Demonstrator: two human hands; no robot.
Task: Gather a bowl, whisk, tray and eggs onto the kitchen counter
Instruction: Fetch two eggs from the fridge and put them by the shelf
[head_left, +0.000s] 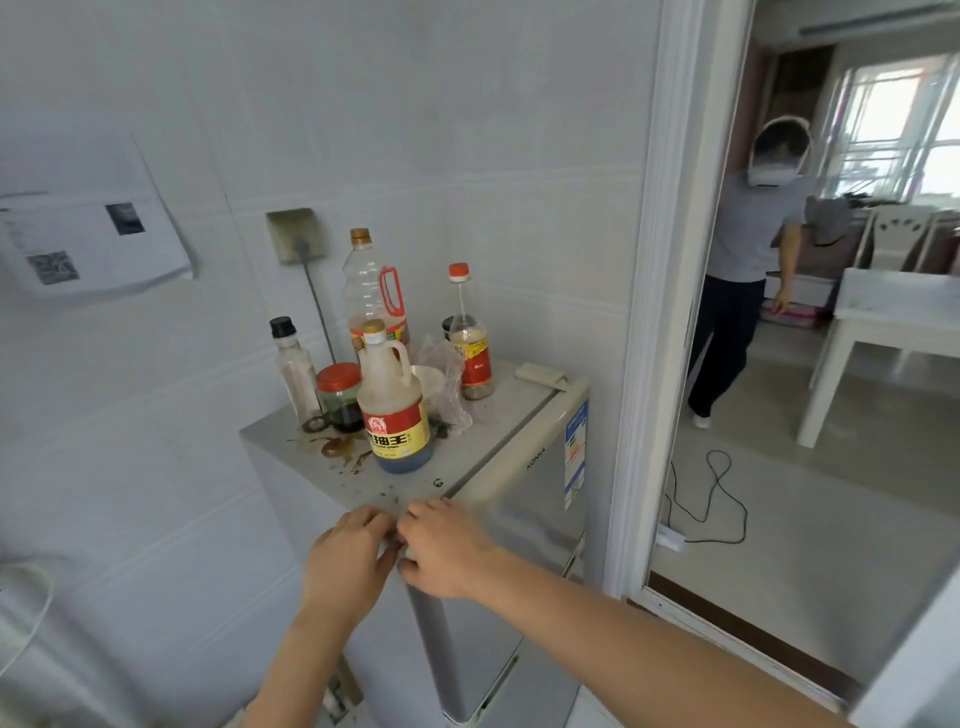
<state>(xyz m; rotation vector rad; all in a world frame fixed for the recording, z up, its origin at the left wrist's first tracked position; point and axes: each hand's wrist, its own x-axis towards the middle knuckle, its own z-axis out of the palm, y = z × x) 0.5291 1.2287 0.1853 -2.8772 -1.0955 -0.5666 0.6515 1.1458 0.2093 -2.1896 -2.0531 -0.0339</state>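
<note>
At 6 o'clock from the soy sauce bottle (395, 415), we log left hand (347, 553) and right hand (449, 551) both gripping the top corner of the fridge door (540, 525), presumably to reach eggs.

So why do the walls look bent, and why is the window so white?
Head view: the wide-angle lens bows the door frame and wall; daylight overexposes the window, washing out detail; the left hand and right hand at the fridge look sharp, the paper at the edge smeared.
</note>
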